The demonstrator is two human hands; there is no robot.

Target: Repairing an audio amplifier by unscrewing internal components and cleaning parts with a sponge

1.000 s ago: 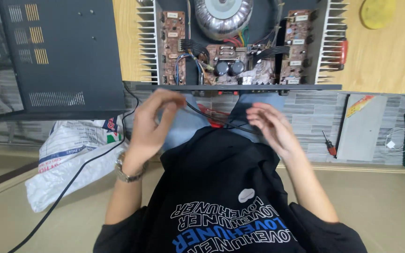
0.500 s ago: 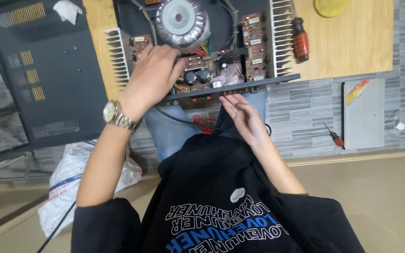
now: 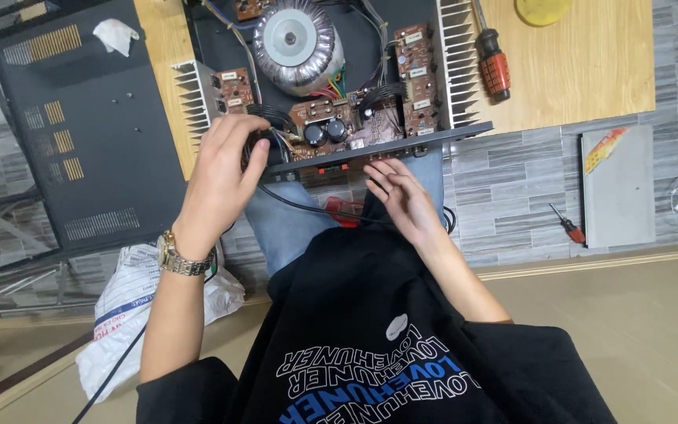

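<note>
An opened amplifier chassis (image 3: pixel 464 129) lies on a wooden board, showing a round silver transformer (image 3: pixel 296 43), brown circuit boards (image 3: pixel 339 126) and finned heat sinks (image 3: pixel 453 55). My left hand (image 3: pixel 225 173), with a gold watch on the wrist, reaches into the chassis's near left corner, fingers curled over a bundle of black wires (image 3: pixel 268 133). My right hand (image 3: pixel 398 196) rests over my lap just under the chassis's front edge, fingers spread and empty. A black cable (image 3: pixel 308 208) crosses my jeans between the hands.
The black vented cover (image 3: pixel 88 133) lies at the left. A red-handled screwdriver (image 3: pixel 492 63) and a yellow disc (image 3: pixel 541 9) sit on the board. A small screwdriver (image 3: pixel 568 224) and a grey flat box (image 3: pixel 617 184) lie on the tiled floor at right. A white plastic bag (image 3: pixel 131 302) is below left.
The view has shifted so the chassis sits lower and closer. My left hand has slid left to the near left corner. My right hand stays under the front edge.
</note>
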